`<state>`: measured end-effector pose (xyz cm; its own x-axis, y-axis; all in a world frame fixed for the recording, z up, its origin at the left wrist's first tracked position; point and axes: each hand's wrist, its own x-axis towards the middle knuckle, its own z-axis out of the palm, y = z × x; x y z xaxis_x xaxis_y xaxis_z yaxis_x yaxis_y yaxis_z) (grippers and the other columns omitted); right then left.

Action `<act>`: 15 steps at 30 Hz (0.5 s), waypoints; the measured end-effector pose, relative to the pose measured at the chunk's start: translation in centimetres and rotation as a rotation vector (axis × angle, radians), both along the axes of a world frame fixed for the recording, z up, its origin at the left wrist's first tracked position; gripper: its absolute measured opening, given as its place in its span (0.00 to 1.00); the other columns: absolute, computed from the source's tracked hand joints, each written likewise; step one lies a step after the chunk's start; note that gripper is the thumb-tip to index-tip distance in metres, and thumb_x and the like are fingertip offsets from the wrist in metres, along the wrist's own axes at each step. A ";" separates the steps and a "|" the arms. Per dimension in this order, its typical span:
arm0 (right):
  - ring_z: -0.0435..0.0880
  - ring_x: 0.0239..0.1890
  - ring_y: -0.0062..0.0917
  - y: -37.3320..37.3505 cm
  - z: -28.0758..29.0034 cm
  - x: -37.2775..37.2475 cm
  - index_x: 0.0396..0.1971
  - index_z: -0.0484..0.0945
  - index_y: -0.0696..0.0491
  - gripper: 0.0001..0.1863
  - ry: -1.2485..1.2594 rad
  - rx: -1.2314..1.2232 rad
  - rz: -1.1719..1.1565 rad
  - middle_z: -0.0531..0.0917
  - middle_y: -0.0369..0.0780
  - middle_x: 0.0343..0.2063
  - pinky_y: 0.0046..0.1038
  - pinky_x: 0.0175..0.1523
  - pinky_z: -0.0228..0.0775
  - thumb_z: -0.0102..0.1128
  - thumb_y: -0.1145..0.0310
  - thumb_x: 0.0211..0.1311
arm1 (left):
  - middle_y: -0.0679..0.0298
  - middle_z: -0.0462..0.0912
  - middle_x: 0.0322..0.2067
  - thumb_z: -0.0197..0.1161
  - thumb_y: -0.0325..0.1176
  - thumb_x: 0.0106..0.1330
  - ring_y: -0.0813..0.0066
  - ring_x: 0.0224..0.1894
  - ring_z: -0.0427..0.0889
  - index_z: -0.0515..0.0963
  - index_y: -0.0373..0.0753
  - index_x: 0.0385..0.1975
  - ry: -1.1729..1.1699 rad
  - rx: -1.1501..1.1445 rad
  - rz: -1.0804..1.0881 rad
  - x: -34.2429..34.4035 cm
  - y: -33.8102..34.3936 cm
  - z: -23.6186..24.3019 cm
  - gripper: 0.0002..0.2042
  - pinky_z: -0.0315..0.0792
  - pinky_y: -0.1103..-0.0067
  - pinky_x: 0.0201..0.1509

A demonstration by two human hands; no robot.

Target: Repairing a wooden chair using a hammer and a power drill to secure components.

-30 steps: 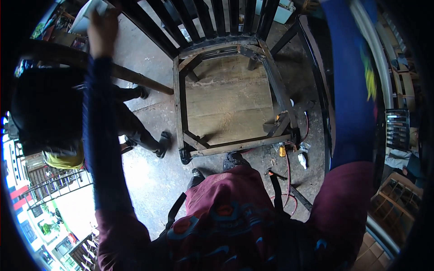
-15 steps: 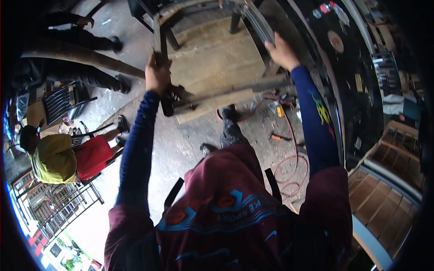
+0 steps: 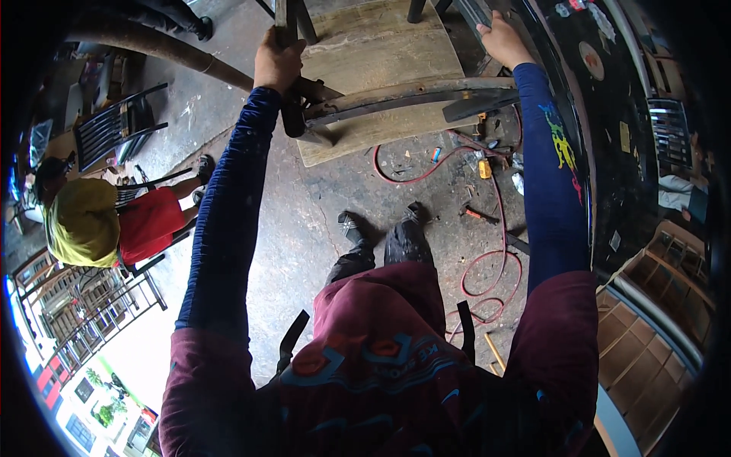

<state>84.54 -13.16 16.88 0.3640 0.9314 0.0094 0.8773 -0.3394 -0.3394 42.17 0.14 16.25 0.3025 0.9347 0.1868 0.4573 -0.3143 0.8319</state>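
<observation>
Closest in, the person's own dark shoes stand on the concrete floor, well below both raised hands. A red hose loops over the floor under the right forearm, and small tools and a yellow piece lie scattered near it, below the right hand.

Farther out, both arms in blue sleeves reach up to a metal chair frame. The left hand is wrapped tight round the frame's upright post at its left corner — fingers curled closed on the bar. The right hand lies on the frame's right side rail; the fingers look bent over the metal, though how firmly they close cannot be told from here. The frame's curved front rail runs between the two hands, and a worn wooden board shows through the frame, just beyond the rail.

To the far left of the left hand, another person in a yellow top and red trousers sits on a dark chair — well apart from the frame. Beyond that person, a black slatted chair stands empty-backed toward the wall.
</observation>
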 end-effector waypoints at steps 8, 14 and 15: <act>0.69 0.65 0.49 0.7 1.0 0.5 0.70 0.54 0.59 0.45 0.105 0.103 -0.016 0.72 0.59 0.60 0.43 0.66 0.64 0.56 0.42 0.64 | 0.54 0.85 0.41 0.67 0.49 0.62 0.65 0.39 0.86 0.74 0.34 0.55 0.023 -0.325 0.006 -0.7 -0.8 3.9 0.28 0.79 0.69 0.39; 0.58 0.72 0.45 -5.3 5.5 -0.5 0.68 0.59 0.62 0.57 0.296 -0.106 -0.146 0.62 0.55 0.68 0.37 0.73 0.51 0.50 0.25 0.56 | 0.56 0.65 0.68 0.43 0.41 0.75 0.60 0.66 0.67 0.61 0.41 0.70 -0.486 -0.502 -0.059 -10.9 -5.9 0.8 0.25 0.65 0.70 0.66; 0.58 0.72 0.45 -5.9 5.4 -1.0 0.68 0.59 0.62 0.57 0.283 -0.099 -0.139 0.62 0.55 0.68 0.37 0.73 0.51 0.50 0.25 0.56 | 0.56 0.67 0.66 0.50 0.31 0.71 0.61 0.66 0.69 0.62 0.41 0.69 -0.303 -0.548 -0.158 -12.5 -8.0 -1.2 0.25 0.67 0.71 0.65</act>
<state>83.54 -19.02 22.24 0.4626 0.8640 -0.1987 0.6957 -0.4927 -0.5228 29.70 -7.90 15.03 0.4529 0.8674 -0.2061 0.1604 0.1481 0.9759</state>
